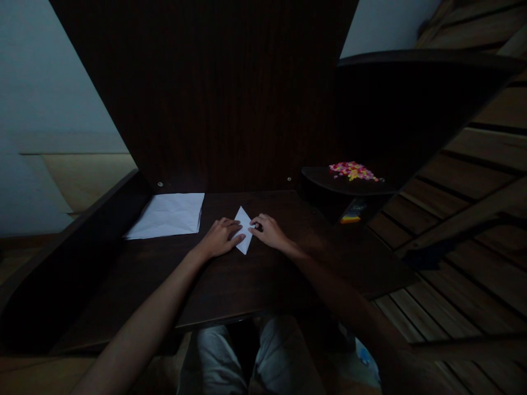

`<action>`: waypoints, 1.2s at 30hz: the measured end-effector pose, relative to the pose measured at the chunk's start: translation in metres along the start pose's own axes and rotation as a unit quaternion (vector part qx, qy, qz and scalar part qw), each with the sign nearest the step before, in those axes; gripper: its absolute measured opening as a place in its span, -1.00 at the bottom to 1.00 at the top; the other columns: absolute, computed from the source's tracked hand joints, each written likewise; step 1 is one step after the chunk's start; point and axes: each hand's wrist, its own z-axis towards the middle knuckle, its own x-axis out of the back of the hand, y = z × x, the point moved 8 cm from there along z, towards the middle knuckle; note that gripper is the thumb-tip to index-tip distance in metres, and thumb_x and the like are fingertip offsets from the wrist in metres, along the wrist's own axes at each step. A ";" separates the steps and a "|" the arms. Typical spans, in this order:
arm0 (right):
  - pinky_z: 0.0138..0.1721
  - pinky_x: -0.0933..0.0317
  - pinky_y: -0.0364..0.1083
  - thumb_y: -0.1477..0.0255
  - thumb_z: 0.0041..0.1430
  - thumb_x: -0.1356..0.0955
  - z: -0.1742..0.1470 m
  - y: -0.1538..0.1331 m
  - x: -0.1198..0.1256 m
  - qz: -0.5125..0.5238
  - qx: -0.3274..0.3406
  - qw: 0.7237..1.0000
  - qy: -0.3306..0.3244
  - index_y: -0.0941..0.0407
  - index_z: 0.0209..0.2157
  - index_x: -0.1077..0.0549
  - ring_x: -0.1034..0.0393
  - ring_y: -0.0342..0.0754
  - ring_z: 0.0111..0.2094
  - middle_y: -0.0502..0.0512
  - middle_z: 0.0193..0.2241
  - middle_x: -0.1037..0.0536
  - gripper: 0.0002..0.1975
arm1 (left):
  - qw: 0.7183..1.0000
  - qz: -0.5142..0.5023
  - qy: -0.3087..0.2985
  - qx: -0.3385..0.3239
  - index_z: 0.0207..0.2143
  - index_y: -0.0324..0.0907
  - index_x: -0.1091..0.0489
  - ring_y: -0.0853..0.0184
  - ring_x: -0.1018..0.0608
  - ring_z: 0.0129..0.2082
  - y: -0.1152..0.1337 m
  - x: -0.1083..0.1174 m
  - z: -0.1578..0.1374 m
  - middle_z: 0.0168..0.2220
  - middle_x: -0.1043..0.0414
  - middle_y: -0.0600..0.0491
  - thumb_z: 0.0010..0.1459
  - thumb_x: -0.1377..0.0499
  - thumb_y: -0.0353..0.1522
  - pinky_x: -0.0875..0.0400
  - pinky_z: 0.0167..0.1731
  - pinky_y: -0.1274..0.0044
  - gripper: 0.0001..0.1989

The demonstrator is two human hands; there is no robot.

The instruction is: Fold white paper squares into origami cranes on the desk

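Observation:
A small folded piece of white paper [244, 220], pointed at its far and near ends, lies on the dark desk. My left hand [222, 237] rests on its left side, thumb and fingers spread apart and pressing it down. At the right edge of the paper, my right hand [267, 231] has its fingers curled, with thumb and index finger pinching the edge. The fingertips of both hands cover parts of the paper's sides.
A stack of white sheets [168, 215] lies at the desk's left. Many small pink and yellow pieces [354, 170] are heaped on a low curved shelf [319, 178] at right. A tall dark panel [222, 99] closes off the back, and wooden slats [473, 236] stand at right.

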 end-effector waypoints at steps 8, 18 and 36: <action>-0.21 -0.18 -0.07 0.47 0.13 -0.39 0.000 -0.005 -0.001 -0.018 0.012 1.000 -0.008 0.13 -0.33 -0.53 -0.29 -0.05 -0.28 0.07 -0.40 -0.42 -0.94 | 1.000 -0.014 0.003 0.005 0.03 -0.12 -0.39 0.00 -0.34 0.06 0.003 0.002 -0.002 0.06 -0.39 -0.14 0.00 -0.24 -0.03 -0.13 0.06 0.19 -0.41; -0.15 -0.20 -0.01 0.39 0.12 -0.41 -0.001 -0.007 -0.002 -0.045 0.036 0.998 0.002 0.12 -0.32 -0.55 -0.28 0.01 -0.20 0.12 -0.31 -0.45 -0.89 | 0.999 -0.030 -0.015 0.002 0.05 -0.10 -0.39 -0.09 -0.28 0.12 0.000 -0.001 -0.003 0.11 -0.34 -0.15 -0.18 -0.31 0.03 -0.07 0.09 0.13 -0.26; -0.01 -0.14 0.05 0.38 0.13 -0.40 -0.006 -0.030 -0.007 -0.052 0.084 0.991 -0.085 0.12 -0.14 -0.54 -0.35 0.03 -0.04 0.16 -0.07 -0.53 -0.75 | 0.996 0.079 -0.032 -0.029 0.09 -0.17 -0.33 0.09 -0.34 0.07 -0.003 0.007 -0.007 0.09 -0.37 -0.09 0.30 0.09 -0.26 -0.24 0.00 0.22 -0.59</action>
